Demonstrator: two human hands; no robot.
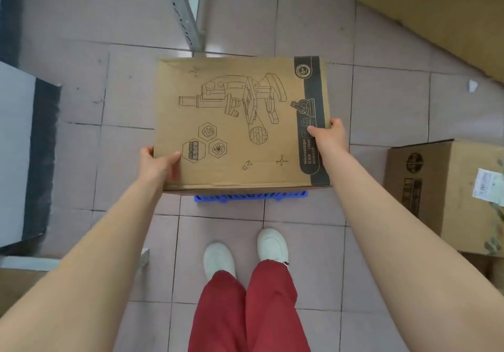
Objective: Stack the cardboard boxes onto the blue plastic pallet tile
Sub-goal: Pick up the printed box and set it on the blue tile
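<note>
Holding the microscope box (240, 122) over the blue pallet tile (251, 197), both hands.

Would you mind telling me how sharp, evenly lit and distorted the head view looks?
Head view: soft, even light with no hard shadows; print on the microscope box reads sharply; wide-angle stretch swells both forearms toward the bottom corners; the left hand looks slightly blurred.

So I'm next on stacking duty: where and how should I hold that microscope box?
Grip the microscope box by its two short side edges, one hand from each side, as the left hand and right hand do. It's wide and flat, so opposed holds keep it level.
</note>
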